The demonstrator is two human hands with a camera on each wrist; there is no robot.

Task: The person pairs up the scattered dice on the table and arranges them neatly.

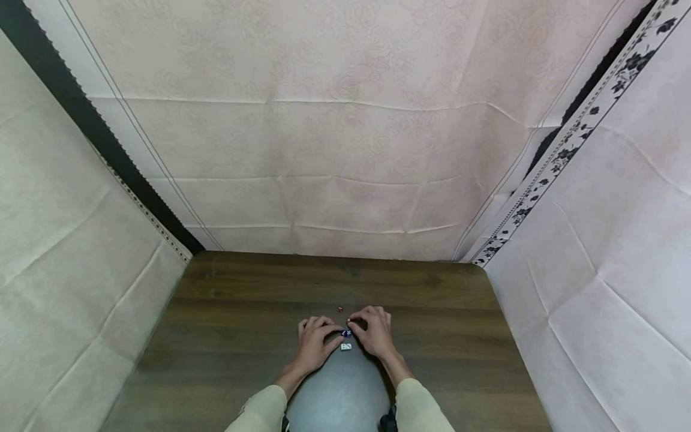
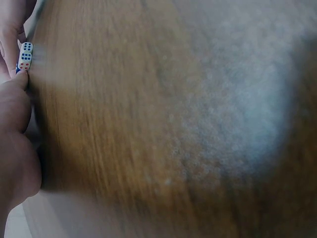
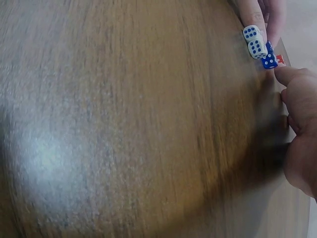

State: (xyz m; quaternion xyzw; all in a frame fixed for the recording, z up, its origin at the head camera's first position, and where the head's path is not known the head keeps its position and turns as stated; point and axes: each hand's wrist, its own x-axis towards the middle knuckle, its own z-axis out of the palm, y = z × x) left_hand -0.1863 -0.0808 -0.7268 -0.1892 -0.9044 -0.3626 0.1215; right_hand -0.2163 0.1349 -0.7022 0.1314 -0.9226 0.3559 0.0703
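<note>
In the head view my left hand (image 1: 314,343) has its thumb and index fingertips at the left end of a pair of blue dice (image 1: 346,333), pinching the left die. Just beyond that pair, my right hand (image 1: 373,330) pinches a red die (image 1: 348,320) between thumb and index finger. Two white dice (image 1: 346,347) sit side by side nearer the body. From the right wrist, the white dice (image 3: 254,42) show blue pips, with a blue die (image 3: 270,58) behind them and a bit of red die (image 3: 280,59) by my right thumb (image 3: 290,74).
Another red die (image 1: 340,309) lies on the wooden table (image 1: 243,336) beyond both hands. Pale patterned cloth (image 1: 335,150) hangs behind the table's far edge, and cloth panels (image 1: 604,288) flank both sides. A pale rounded shape (image 1: 340,396) fills the space between the forearms.
</note>
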